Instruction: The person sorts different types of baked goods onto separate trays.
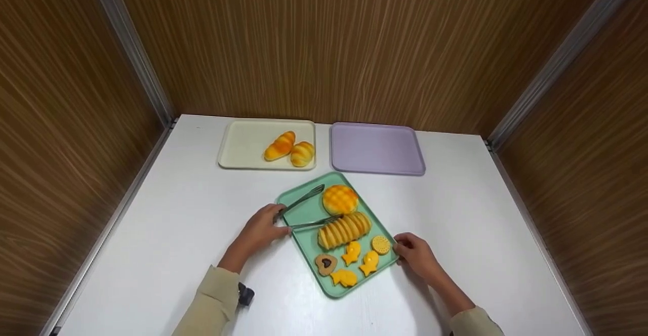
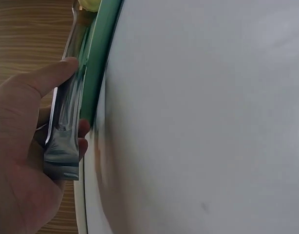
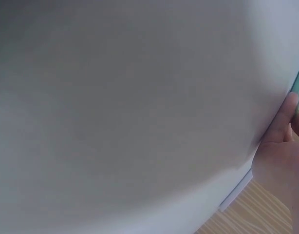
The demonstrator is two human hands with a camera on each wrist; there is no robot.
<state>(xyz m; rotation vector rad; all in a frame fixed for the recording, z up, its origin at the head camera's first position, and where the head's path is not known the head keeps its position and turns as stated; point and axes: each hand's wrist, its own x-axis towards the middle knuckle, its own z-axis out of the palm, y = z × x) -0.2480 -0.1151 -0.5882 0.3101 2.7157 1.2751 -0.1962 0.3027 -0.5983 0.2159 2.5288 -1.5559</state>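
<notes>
A green tray lies turned at an angle on the white table, bearing a round bun, a ridged loaf, a heart-shaped cookie, a round cookie and several fish-shaped pieces. At its left edge my left hand grips metal tongs by the closed end. Their two arms spread over the tray, one tip beside the loaf. My right hand pinches the tray's right edge near the round cookie; some of its fingers are hidden.
Behind the green tray stand a cream tray with two bread rolls and a purple tray. Wood-grain panels wall the table at the back and both sides.
</notes>
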